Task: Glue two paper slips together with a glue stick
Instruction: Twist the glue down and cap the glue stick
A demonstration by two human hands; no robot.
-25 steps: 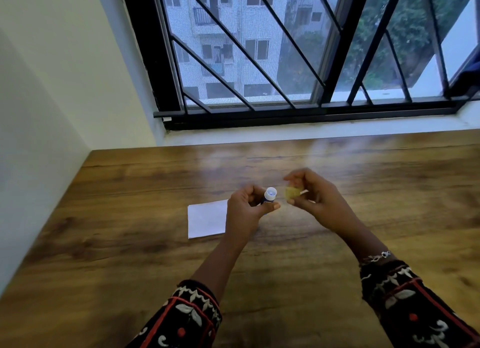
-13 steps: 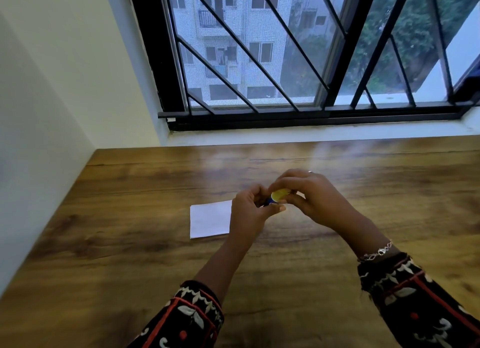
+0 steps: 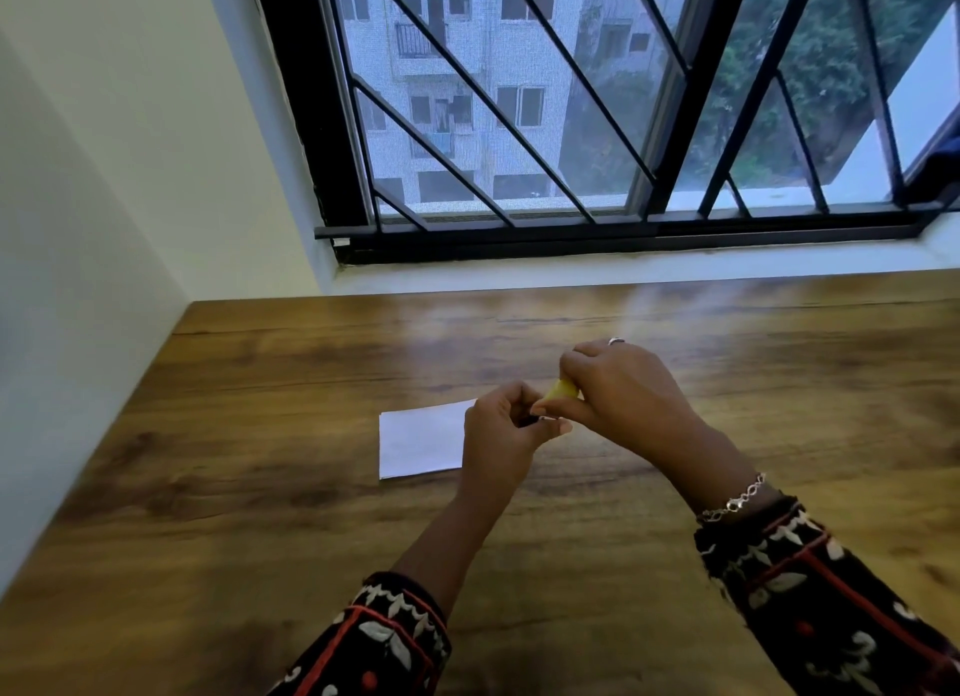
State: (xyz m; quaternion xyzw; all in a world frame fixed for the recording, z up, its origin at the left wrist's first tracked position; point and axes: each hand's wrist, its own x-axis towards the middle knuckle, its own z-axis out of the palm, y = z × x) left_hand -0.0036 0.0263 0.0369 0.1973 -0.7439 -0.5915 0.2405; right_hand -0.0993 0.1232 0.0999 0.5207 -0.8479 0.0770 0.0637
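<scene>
White paper slips (image 3: 422, 443) lie flat on the wooden table (image 3: 260, 487), their right edge hidden behind my left hand (image 3: 501, 430). That hand grips the dark body of a glue stick (image 3: 530, 420), almost fully covered by the fingers. My right hand (image 3: 618, 394) pinches the yellow cap (image 3: 561, 390) at the top end of the stick. Both hands meet just right of the paper, a little above the table.
A wall (image 3: 78, 228) bounds the table on the left. A white sill (image 3: 623, 269) and a black barred window (image 3: 571, 124) run along the far edge. Patterned dark sleeves cover both forearms.
The yellow cap, held apart from the white glue tip a second ago, has been brought onto the stick. My right hand now covers the tip.
</scene>
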